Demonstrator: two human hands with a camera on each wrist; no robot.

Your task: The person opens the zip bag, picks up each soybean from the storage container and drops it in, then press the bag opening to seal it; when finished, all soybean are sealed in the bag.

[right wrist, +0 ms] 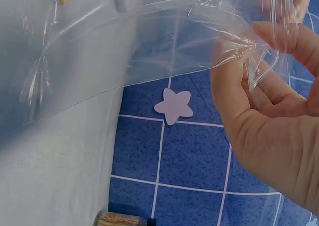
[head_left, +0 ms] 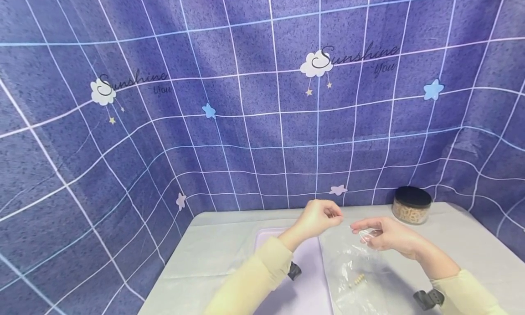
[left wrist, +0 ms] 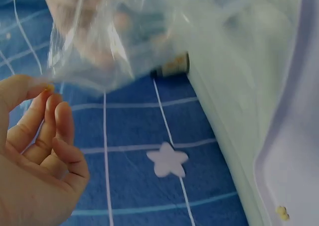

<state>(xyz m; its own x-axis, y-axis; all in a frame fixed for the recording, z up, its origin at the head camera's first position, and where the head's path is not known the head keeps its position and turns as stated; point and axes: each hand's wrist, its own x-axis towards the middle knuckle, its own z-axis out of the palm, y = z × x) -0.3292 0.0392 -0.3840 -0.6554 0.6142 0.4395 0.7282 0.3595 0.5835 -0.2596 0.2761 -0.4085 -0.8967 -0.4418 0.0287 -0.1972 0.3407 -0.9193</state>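
Observation:
A clear plastic zip bag point(head_left: 348, 265) hangs below my hands, with several small pale-yellow pieces point(head_left: 359, 279) inside. My right hand point(head_left: 389, 236) pinches the bag at its zip edge, between thumb and fingers. To its left is my left hand point(head_left: 320, 214), above the far end of a lilac tray point(head_left: 303, 265). Thumb and index finger of the left hand pinch a small yellow piece point(left wrist: 49, 87), mostly covered by the fingertips. The bag's edge reaches these fingertips; whether they also grip it I cannot tell. Another small yellow piece point(left wrist: 283, 212) lies on the tray.
A clear jar point(head_left: 411, 210) with a black lid, holding tan ring-shaped pieces, stands at the back right of the table. The table has a pale grey cover point(head_left: 221, 242). A blue gridded curtain point(head_left: 258, 123) rises behind and at the sides.

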